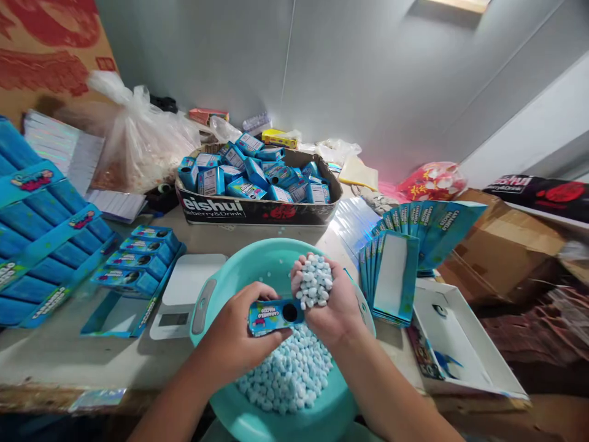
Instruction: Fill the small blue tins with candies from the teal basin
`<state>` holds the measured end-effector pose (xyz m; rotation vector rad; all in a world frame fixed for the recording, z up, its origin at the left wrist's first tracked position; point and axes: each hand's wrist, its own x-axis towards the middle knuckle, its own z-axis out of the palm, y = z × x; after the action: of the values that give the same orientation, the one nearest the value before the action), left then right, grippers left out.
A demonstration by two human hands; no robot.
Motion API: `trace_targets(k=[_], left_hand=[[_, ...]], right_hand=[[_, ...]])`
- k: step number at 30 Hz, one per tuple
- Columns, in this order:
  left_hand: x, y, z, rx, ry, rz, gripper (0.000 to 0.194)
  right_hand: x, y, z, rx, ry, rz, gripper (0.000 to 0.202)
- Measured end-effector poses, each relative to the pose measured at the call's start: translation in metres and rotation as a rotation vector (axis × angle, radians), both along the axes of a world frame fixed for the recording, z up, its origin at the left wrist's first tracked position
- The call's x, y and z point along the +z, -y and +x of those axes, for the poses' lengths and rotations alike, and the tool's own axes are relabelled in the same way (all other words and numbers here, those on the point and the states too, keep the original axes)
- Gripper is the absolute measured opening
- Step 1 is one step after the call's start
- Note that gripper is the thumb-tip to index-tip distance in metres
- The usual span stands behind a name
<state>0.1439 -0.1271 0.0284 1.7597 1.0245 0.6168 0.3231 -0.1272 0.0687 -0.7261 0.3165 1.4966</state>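
From the head view, the scene is a worktop (50, 362) crowded with glossy printed card and smooth plastic. A round turquoise plastic basin (248, 261) holds a mound of pebble-like, pale blue and white candies (288, 374). Behind it, a black-printed cardboard box (257, 213) brims with jumbled blue cartons (251, 172); at left sit a flat white scale (196, 279) and a shallow card tray (120, 310), part-filled with cartons. A crinkled, translucent plastic bag (147, 132) slumps behind, its contents blurred. Fanned blue card trays (396, 270) stand at right.

The basin's near edge is cut off by the frame, the forearms cover part of its sides, and the scale's display is unreadable.

Over the basin, the left hand (243, 316) grips a small blue carton (271, 316) between thumb and fingers. It is a rectangular box lettered "Caramelo Macizo", lying sideways, with a round dark hole towards the right hand (335, 301). That hand is cupped palm up, fingers curled around a heaped handful of candies (315, 280).
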Motion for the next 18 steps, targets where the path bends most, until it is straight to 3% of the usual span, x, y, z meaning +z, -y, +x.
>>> trace_targets(k=[7, 12, 18], left_hand=[[-0.006, -0.002, 0.006, 0.014, -0.076, 0.095, 0.035], [-0.013, 0.0, 0.005, 0.011, -0.052, 0.219, 0.043], [-0.017, 0.0, 0.001, 0.045, 0.01, 0.254, 0.041]], right_hand=[[0.0, 0.0, -0.003, -0.034, 0.069, 0.009, 0.02], [-0.008, 0.003, -0.012, -0.043, 0.215, -0.007, 0.021], [-0.015, 0.008, -0.016, -0.051, 0.373, 0.137, 0.014]])
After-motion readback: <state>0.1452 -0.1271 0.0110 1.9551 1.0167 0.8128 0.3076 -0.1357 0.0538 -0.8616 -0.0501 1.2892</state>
